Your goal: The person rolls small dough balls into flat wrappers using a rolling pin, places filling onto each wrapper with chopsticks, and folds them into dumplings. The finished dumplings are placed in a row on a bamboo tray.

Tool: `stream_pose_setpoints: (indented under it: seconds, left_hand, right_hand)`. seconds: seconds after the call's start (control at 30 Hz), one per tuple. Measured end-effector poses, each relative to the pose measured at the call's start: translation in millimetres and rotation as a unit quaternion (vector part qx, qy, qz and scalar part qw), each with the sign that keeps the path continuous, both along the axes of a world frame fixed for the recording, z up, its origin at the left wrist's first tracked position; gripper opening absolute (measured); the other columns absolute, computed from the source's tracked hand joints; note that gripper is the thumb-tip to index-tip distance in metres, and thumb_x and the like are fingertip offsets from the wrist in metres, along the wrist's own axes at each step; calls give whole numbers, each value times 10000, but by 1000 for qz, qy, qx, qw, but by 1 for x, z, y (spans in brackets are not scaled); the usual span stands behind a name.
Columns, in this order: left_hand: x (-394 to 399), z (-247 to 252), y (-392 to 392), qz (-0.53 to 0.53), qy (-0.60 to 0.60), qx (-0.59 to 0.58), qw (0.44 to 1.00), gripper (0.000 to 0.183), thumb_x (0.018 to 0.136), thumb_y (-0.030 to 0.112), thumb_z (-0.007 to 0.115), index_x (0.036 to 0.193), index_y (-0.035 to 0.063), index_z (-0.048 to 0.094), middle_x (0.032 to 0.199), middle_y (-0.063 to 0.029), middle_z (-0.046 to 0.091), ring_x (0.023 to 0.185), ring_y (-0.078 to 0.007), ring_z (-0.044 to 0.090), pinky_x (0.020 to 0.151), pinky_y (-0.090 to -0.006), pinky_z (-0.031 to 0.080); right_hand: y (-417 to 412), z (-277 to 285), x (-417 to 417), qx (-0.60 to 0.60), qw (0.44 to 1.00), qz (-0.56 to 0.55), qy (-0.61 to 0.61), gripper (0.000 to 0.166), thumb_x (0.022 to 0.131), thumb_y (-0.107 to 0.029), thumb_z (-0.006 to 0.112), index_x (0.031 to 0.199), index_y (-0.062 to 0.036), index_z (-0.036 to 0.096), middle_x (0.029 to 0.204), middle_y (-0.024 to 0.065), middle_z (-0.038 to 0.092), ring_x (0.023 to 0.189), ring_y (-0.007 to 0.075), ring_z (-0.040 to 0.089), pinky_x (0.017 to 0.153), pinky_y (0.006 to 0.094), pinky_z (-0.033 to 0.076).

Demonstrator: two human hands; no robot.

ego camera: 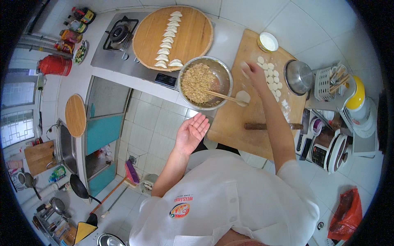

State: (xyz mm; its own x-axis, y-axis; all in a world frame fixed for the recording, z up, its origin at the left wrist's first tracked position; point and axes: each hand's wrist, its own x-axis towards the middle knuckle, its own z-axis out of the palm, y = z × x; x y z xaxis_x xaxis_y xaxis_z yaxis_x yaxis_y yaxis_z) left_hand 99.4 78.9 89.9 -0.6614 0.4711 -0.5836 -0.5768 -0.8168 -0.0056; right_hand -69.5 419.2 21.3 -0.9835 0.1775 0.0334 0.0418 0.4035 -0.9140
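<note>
My left hand (192, 132) is held palm up with nothing in it, in front of the steel bowl (228, 77). Inside the bowl is a chopped filling (197, 81), and a pair of chopsticks (229, 97) leans out over its rim. Over the wooden board (234, 129), my right hand (255, 73) pinches the edge of a thin dough wrapper (244, 66), partly blurred. Another round wrapper (243, 97) lies flat beneath the chopstick ends. Several small dough pieces (270, 73) sit beside my right wrist, some hidden by the forearm. A rolling pin (255, 126) passes under that forearm.
Folded dumplings (165, 45) line a round bamboo tray (197, 37) over the stove (103, 55). A tub of white powder (267, 42) and an upturned steel bowl (300, 77) stand at the board's far side. A utensil basket (323, 84) and a cooker (326, 152) are at right.
</note>
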Motion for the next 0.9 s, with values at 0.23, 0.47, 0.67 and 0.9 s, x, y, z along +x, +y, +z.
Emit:
stream_pose_setpoints:
  seconds: [0.23, 0.47, 0.67, 0.9]
  left_hand:
    - [16, 2, -53, 117, -7, -8, 993, 241, 931, 150, 526, 1114, 23, 619, 1056, -89, 687, 1033, -228, 631, 1018, -412, 443]
    - [37, -17, -106, 191, -38, -46, 980, 216, 920, 160, 547, 1072, 30, 629, 985, -76, 683, 953, -205, 635, 981, -404, 463]
    - [39, -21, -112, 194, -27, -41, 980, 205, 915, 154, 550, 1061, 36, 633, 973, -68, 682, 948, -196, 627, 964, -388, 463]
    - [30, -20, -98, 174, -19, -51, 983, 173, 946, 143, 541, 1057, 45, 632, 958, -50, 679, 885, -177, 630, 920, -368, 489]
  right_hand:
    - [-210, 27, -147, 76, 949, 306, -28, 261, 824, -173, 734, 1048, -43, 696, 978, 105, 701, 875, 191, 658, 815, 314, 516]
    - [-244, -4, -169, 232, 902, 359, 61, 277, 770, -136, 739, 1036, -61, 714, 1012, 163, 684, 941, 310, 646, 854, 373, 513]
    - [-246, 5, -162, 279, 887, 366, 51, 281, 824, -195, 701, 1065, -49, 703, 1030, 166, 669, 981, 319, 624, 878, 389, 497]
    - [-133, 49, -144, 295, 927, 216, 90, 333, 890, -373, 601, 963, -68, 714, 913, 172, 692, 847, 343, 654, 775, 440, 512]
